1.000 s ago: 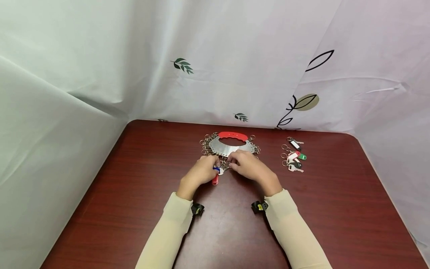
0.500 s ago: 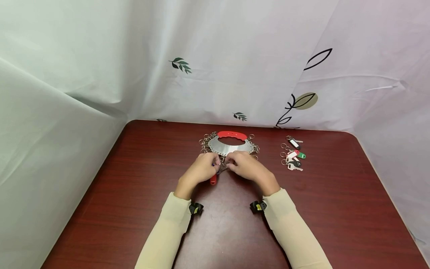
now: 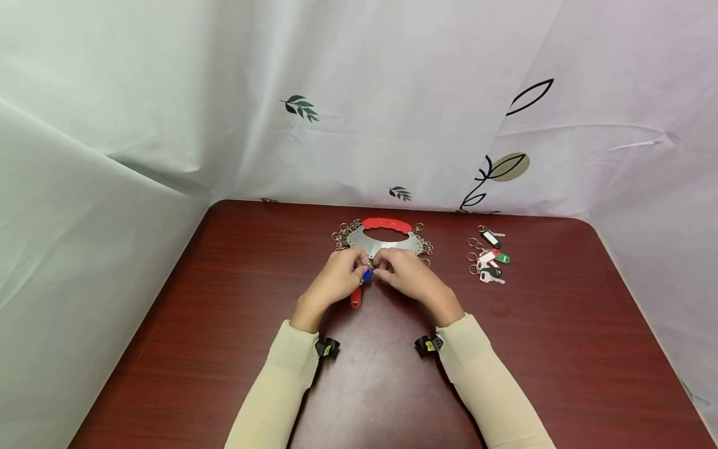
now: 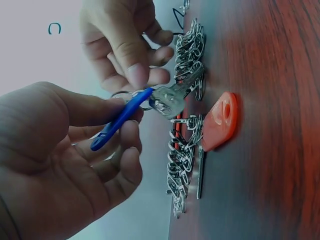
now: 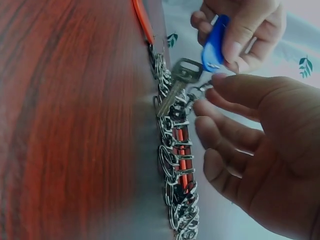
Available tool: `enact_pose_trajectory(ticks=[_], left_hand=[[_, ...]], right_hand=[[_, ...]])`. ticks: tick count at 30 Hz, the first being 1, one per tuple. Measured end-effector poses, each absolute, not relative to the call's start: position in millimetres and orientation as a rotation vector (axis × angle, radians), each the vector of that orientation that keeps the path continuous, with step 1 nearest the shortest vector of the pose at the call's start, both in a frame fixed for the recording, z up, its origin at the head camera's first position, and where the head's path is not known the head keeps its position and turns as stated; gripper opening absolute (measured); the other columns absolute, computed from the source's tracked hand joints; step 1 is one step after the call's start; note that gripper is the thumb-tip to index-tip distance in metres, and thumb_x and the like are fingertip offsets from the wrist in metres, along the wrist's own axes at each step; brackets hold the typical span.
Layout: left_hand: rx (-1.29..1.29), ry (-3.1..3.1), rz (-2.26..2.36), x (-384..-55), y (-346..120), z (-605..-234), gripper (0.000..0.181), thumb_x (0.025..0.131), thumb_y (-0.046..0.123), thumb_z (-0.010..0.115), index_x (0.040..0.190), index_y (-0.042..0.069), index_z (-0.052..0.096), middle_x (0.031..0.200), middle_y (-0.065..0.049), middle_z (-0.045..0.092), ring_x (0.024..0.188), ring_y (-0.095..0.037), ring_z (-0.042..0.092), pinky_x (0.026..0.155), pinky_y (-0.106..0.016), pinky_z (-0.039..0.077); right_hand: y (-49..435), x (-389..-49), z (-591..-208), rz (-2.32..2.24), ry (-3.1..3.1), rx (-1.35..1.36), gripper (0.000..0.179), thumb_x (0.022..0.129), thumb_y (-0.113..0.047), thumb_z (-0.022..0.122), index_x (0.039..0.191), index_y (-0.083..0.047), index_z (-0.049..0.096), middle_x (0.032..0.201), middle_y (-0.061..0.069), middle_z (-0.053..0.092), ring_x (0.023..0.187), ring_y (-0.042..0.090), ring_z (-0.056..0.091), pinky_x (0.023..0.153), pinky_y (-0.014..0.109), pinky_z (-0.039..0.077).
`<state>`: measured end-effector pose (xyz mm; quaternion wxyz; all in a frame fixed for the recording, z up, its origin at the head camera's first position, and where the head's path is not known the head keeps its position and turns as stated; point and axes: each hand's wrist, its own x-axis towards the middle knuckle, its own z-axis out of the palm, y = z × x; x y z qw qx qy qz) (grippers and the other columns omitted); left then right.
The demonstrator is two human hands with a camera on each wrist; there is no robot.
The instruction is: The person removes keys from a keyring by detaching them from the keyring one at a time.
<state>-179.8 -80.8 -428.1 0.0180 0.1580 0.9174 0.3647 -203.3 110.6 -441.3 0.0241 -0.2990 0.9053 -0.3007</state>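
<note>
A blue key tag [image 4: 120, 121], up off the table [image 3: 533, 349].
Your left hand [image 4: 60, 155] pinches it; your right hand [image 5: 270, 140], just beside it, pinches a metal clip [image 5: 196, 94], and the key [image 4: 170, 101] slants down from between them.

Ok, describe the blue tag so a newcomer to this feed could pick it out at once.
On the dark red table, find the metal key rack with the red handle. At its near side, the left hand pinches the blue tag, with a key at one end. It is the only blue one in sight; its nearest neighbour is a red tag.
</note>
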Motion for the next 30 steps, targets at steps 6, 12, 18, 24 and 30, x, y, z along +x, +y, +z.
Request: enact_pose_trajectory(ticks=[6, 12, 18, 24, 30], left_hand=[[0.509, 2.864, 1.244, -180.6, -79.0, -428.2, 0.009, 0.096, 0.002, 0.069, 0.091, 0.009, 0.065, 0.080, -0.003, 0.068, 0.071, -0.014, 0.058, 0.068, -0.028, 0.049], [0.502, 2.839, 1.324, -179.4, -78.8, -426.7, 0.009, 0.094, 0.000, 0.069, 0.092, 0.008, 0.066, 0.082, -0.005, 0.068, 0.074, -0.016, 0.058, 0.069, -0.028, 0.048], [0.482, 2.809, 1.341, -179.0, -79.0, -426.8, 0.009, 0.094, -0.002, 0.069, 0.093, 0.007, 0.068, 0.085, -0.005, 0.069, 0.077, -0.016, 0.061, 0.072, -0.028, 0.050], [0.491, 2.790, 1.350, -180.3, -77.7, -428.0, 0.010, 0.093, -0.003, 0.069, 0.093, 0.007, 0.069, 0.085, -0.006, 0.072, 0.077, -0.016, 0.063, 0.072, -0.029, 0.053], [0.483, 2.766, 1.379, -180.5, -76.3, -428.5, 0.009, 0.092, -0.004, 0.069, 0.093, 0.005, 0.069, 0.085, -0.007, 0.072, 0.078, -0.017, 0.065, 0.073, -0.029, 0.055]], right_hand=[[109.5, -203.9, -442.0, -0.973, 2.857, -0.944, 0.005, 0.096, -0.013, 0.073, 0.098, -0.009, 0.073, 0.081, -0.001, 0.069, 0.075, 0.010, 0.062, 0.072, 0.029, 0.053], [110.7, -204.5, -442.2, -0.990, 2.899, -0.944, 0.005, 0.095, -0.011, 0.073, 0.096, -0.007, 0.075, 0.085, 0.002, 0.073, 0.076, 0.012, 0.064, 0.072, 0.030, 0.054], [112.5, -206.6, -443.1, -1.070, 2.821, -0.879, 0.008, 0.098, -0.013, 0.070, 0.101, -0.007, 0.075, 0.089, 0.003, 0.076, 0.080, 0.013, 0.068, 0.075, 0.031, 0.056], [114.0, -207.6, -440.8, -1.193, 2.713, -0.825, 0.012, 0.099, -0.013, 0.067, 0.106, -0.005, 0.073, 0.090, 0.004, 0.076, 0.080, 0.013, 0.068, 0.074, 0.029, 0.055], [114.2, -208.2, -441.0, -1.225, 2.670, -0.784, 0.012, 0.099, -0.011, 0.066, 0.107, -0.005, 0.073, 0.089, 0.005, 0.075, 0.076, 0.011, 0.065, 0.070, 0.026, 0.053]])
